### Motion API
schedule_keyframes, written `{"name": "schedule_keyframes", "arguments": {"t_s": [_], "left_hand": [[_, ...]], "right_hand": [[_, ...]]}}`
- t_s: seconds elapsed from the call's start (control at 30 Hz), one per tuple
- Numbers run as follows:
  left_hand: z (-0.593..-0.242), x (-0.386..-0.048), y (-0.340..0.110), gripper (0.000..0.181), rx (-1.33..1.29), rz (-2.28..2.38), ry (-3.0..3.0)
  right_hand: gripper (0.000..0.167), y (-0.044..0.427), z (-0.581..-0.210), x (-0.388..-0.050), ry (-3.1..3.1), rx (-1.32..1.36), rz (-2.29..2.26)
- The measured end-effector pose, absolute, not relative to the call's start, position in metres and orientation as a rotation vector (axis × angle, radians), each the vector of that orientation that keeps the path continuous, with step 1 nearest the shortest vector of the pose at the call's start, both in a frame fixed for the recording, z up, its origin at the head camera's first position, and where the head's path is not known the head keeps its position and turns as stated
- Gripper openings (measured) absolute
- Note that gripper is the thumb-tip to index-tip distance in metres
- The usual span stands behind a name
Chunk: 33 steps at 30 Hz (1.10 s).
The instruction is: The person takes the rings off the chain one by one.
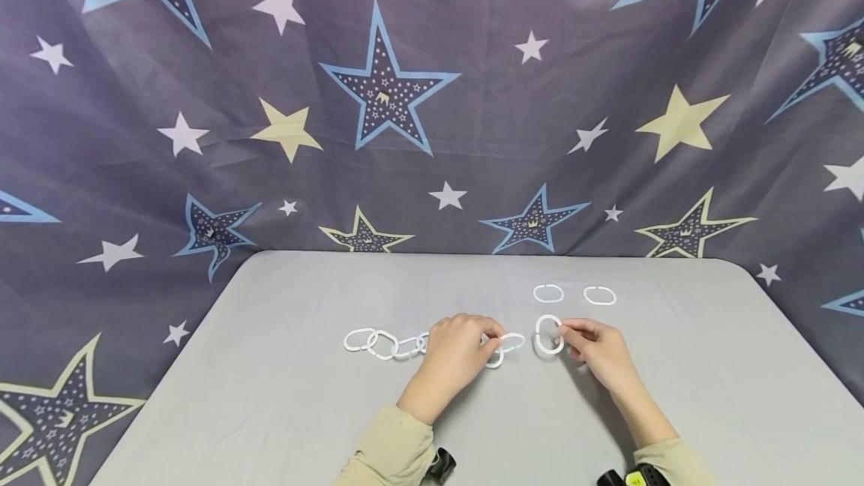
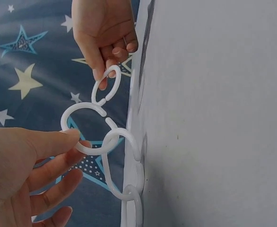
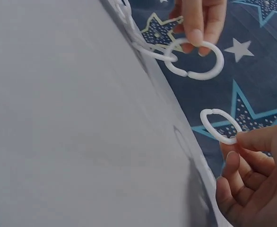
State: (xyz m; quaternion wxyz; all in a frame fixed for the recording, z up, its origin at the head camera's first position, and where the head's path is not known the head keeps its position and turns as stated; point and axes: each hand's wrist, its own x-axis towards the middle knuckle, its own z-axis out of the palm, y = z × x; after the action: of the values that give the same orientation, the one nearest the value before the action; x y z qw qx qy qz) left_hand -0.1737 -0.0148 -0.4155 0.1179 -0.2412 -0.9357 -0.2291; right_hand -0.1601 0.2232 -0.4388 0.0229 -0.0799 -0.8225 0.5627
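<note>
A chain of white plastic links (image 1: 382, 345) runs leftward across the table from under my left hand (image 1: 455, 351). Thumb and fingers of that hand pinch the end link (image 2: 84, 149), which is raised and shows a small gap in its side. Through it hangs the second link (image 2: 106, 165) of the chain. To the right, my right hand (image 1: 604, 355) pinches a separate white link (image 3: 219, 135) between thumb and finger, holding it upright. A short space lies between this link and the chain's end in the head view. Part of the chain is hidden behind my left hand.
Two loose white links, one on the left (image 1: 548, 301) and one on the right (image 1: 600, 303), lie farther back on the grey table (image 1: 304, 418). Behind the table's far edge hangs a dark curtain (image 1: 472, 133) printed with stars.
</note>
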Motion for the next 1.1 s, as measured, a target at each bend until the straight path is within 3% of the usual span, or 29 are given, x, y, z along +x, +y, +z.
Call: {"name": "schedule_keyframes", "arguments": {"t_s": [0.6, 1.1], "left_hand": [[-0.414, -0.171, -0.017, 0.009, -0.695, -0.61, -2.691], [-0.415, -0.169, -0.015, 0.008, -0.717, -0.599, -2.69]], "right_hand": [[0.04, 0.262, -0.432, -0.168, -2.581, -0.25, 1.556], [0.025, 0.304, -0.427, -0.2, -2.867, 0.136, 1.064]]}}
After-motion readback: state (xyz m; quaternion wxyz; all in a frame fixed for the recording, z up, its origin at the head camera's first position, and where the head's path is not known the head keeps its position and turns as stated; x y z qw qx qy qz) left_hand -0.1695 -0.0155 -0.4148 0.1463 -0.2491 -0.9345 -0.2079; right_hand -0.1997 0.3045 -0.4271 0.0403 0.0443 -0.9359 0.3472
